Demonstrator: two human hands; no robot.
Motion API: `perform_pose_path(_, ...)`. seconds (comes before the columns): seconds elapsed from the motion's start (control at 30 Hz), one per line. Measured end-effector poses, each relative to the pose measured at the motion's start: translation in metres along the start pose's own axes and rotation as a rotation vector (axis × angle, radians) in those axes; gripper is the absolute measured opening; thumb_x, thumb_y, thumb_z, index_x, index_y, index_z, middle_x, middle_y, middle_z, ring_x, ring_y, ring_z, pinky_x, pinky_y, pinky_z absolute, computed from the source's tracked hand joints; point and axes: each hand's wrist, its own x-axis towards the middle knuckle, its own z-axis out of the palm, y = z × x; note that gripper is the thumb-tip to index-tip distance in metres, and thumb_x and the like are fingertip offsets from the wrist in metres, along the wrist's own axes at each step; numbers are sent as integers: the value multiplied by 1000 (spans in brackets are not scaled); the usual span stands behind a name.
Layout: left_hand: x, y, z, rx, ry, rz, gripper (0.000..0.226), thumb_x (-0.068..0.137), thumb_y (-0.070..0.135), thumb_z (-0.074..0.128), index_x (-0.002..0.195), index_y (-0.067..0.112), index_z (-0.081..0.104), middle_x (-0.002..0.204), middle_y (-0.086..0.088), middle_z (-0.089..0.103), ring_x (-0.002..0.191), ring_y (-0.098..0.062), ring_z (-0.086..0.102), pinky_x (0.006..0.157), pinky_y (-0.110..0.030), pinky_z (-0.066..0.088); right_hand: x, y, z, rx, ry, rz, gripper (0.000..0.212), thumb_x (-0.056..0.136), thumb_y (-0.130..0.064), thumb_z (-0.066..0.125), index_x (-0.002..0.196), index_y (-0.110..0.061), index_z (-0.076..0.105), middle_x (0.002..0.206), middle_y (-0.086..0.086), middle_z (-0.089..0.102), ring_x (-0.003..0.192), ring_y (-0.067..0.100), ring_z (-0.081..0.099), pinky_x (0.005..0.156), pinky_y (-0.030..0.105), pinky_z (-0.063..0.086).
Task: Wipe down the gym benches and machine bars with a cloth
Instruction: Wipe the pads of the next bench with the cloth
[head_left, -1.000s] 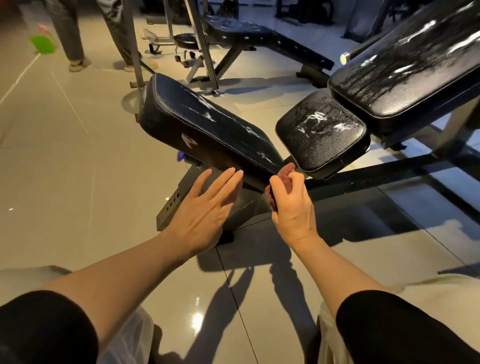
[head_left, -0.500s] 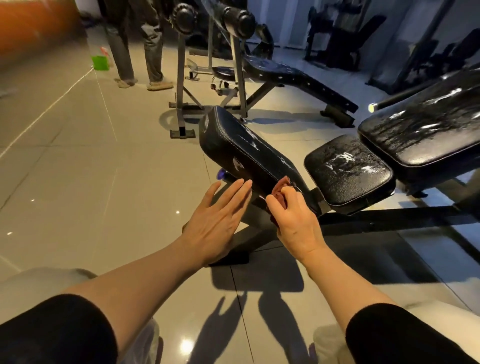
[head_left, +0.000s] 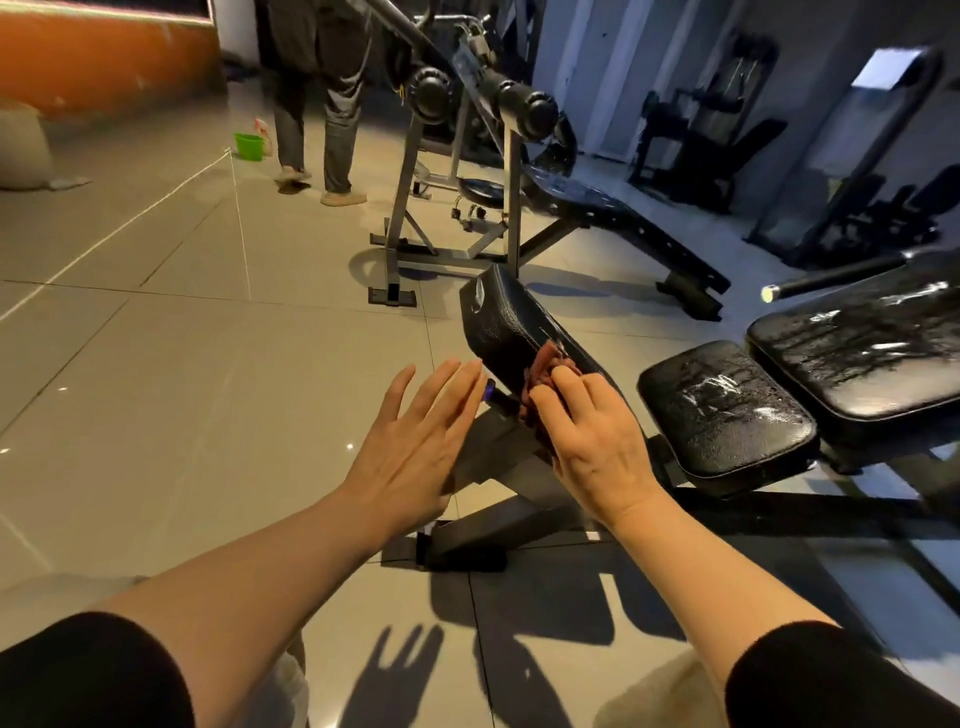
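Note:
A black padded bench section (head_left: 511, 322) tilts up in the middle of the view. My right hand (head_left: 597, 441) grips a dark red cloth (head_left: 545, 366) and presses it against the near side of that pad. My left hand (head_left: 410, 447) hovers flat with straight fingers just left of the pad, holding nothing. To the right lie a wet seat pad (head_left: 722, 410) and a wet back pad (head_left: 862, 348) of the same bench, both streaked with moisture.
A person's legs (head_left: 317, 130) stand at the back near a green bucket (head_left: 249, 145). A rack with roller pads (head_left: 519, 106) and another bench (head_left: 613, 208) stand behind. The bench's black frame foot (head_left: 457, 551) rests on the tiled floor.
The view has lifted and swung left, showing more of the room. My right hand has slid the cloth up along the tilted pad. The left hand stays flat beside it.

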Motion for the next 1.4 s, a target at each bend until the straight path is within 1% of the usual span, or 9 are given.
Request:
perform_pose_path(0.1, 1, -4, 2, -23, 22, -3, 119, 67, 51, 75, 150, 12, -1, 158, -10, -6, 145, -29, -2, 115, -50, 2, 13, -18, -4, 54, 70, 86, 26, 80, -6, 62, 105, -4, 58, 104, 18, 59, 83, 28, 50, 65, 37, 51)
perform_pose_path(0.23, 8, -8, -4, -82, 73, -84, 114, 71, 44, 75, 151, 14, -1, 159, -8, -5, 146, -28, 0, 117, -50, 6, 46, -28, -3, 57, 114, 31, 29, 85, -14, 58, 112, -6, 55, 112, 19, 58, 93, 31, 51, 74, 38, 50)
perform_pose_path(0.37, 13, -5, -4, -124, 96, -83, 113, 69, 40, 75, 152, 14, 4, 159, -8, -5, 146, -28, 0, 115, -49, 6, 31, -14, -1, -37, -24, -104, 25, 94, -13, 43, 112, -3, 56, 112, 20, 59, 90, 33, 55, 69, 40, 52)
perform_pose_path(0.47, 12, -4, -1, -100, 50, -34, 114, 72, 45, 73, 151, 18, -5, 158, -5, -16, 145, -27, -8, 115, -49, 2, 22, -3, -8, -70, -147, -179, 33, 91, -16, 33, 112, -2, 54, 109, 19, 59, 85, 31, 53, 62, 37, 50)
perform_pose_path(0.63, 6, -2, 0, -126, 0, -21, 109, 81, 45, 65, 148, 21, -18, 157, -3, -24, 143, -26, -18, 116, -48, -1, 7, -5, -13, -10, -153, -20, 26, 78, -10, 56, 102, -3, 62, 101, 17, 61, 81, 28, 54, 60, 32, 47)
perform_pose_path(0.87, 2, 6, -10, -164, -48, -61, 103, 89, 44, 57, 149, 19, -23, 156, -4, -31, 145, -25, -23, 117, -44, -8, 28, -12, -7, 7, 67, -35, 31, 85, -7, 51, 115, 0, 58, 116, 21, 59, 101, 33, 47, 75, 41, 51)
perform_pose_path(1.13, 4, 17, -12, -179, -86, -95, 104, 88, 43, 60, 151, 18, -19, 151, -4, -38, 143, -24, -25, 116, -43, -9, -2, 2, -10, -57, -223, -80, 38, 66, -10, 69, 102, -2, 65, 111, 18, 61, 93, 35, 57, 69, 40, 48)
perform_pose_path(1.23, 3, 18, -13, -175, -82, -86, 105, 88, 43, 60, 150, 19, -21, 155, -4, -33, 142, -24, -26, 116, -43, -8, -3, 0, -15, -21, -209, -25, 33, 67, -5, 71, 99, -3, 65, 107, 16, 62, 91, 33, 57, 66, 38, 48)
perform_pose_path(1.4, 2, 16, -14, -183, -77, -78, 105, 87, 44, 60, 150, 20, -20, 156, -3, -30, 142, -23, -26, 117, -42, -8, 8, -9, -10, -6, -55, -102, 33, 88, -7, 53, 120, -3, 62, 124, 18, 61, 109, 34, 57, 90, 42, 50)
